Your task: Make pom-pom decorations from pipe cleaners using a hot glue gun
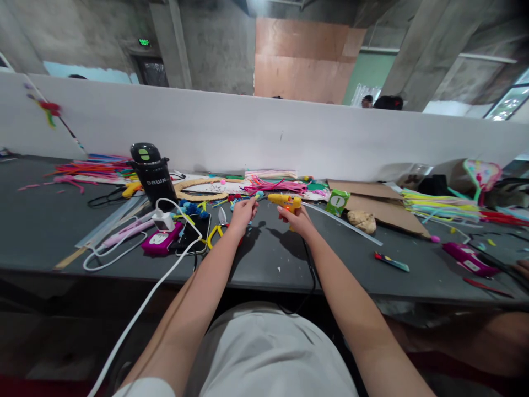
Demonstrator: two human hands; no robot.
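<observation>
A yellow plastic glue gun (282, 198) is in the right hand (296, 217), above the grey table (264, 270); the fingers wrap its handle and largely hide it, so whether one presses the trigger cannot be told. Its nozzle points left, toward the left hand (243, 215), whose fingertips pinch a small, blurry teal-and-yellow piece (259, 195), its lower part covered by the fingers. Nozzle and piece look apart. Below the gun, a thin black cord (309, 267) drops past the table edge, its end out of sight. Left of the gun, yellow-handled metal cutters (217, 227) lie partly behind the left forearm. Far right of the gun, another person's hand (523, 268) is cut off by the frame, its grip unclear.
</observation>
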